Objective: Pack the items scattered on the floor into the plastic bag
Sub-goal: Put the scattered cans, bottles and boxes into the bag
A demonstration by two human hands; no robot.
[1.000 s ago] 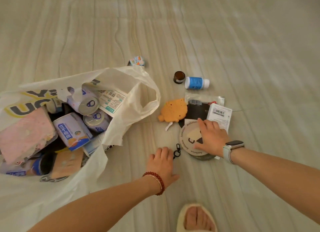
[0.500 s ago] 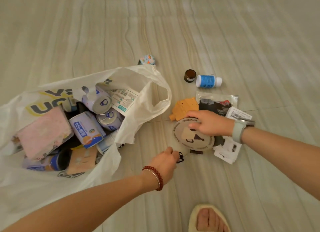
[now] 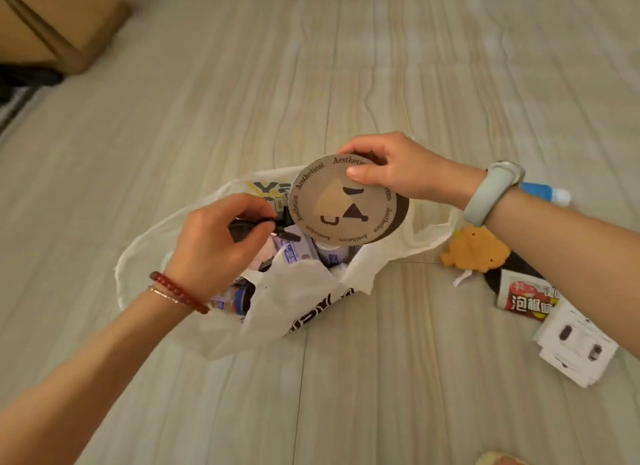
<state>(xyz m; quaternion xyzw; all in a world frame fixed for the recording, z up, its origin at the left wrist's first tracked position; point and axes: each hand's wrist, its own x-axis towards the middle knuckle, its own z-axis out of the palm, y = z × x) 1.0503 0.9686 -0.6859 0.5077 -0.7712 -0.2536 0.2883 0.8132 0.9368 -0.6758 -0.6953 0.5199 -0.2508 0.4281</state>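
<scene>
Lifted off the floor since half a second ago, the round disc (image 3: 341,201) with the word "Aesthetics" printed around its rim now hangs over the open mouth of the plastic bag (image 3: 304,291). The person's right hand (image 3: 405,168) pinches it at the upper edge, thumb on the printed face and the other fingers behind, and the disc is tilted a little. A second dark disc shows behind it at its 4 o'clock side. The left hand (image 3: 211,242), at 9 o'clock from the disc, is curled round a small black clip (image 3: 254,227), which was on the floor before; whether the clip joins to the disc I cannot tell. Both hands are above the bag and apart from each other. Inside the bag I see cans and packets with blue print. At 3 o'clock from the bag, on the floor (image 3: 381,395), lies an orange plush toy (image 3: 476,248), and below it a snack packet (image 3: 526,300) with red and black print and some white papers (image 3: 576,350). A blue and white bottle (image 3: 545,192) shows behind the right wrist. A cardboard box (image 3: 59,21) stands at 10 o'clock, well apart.
</scene>
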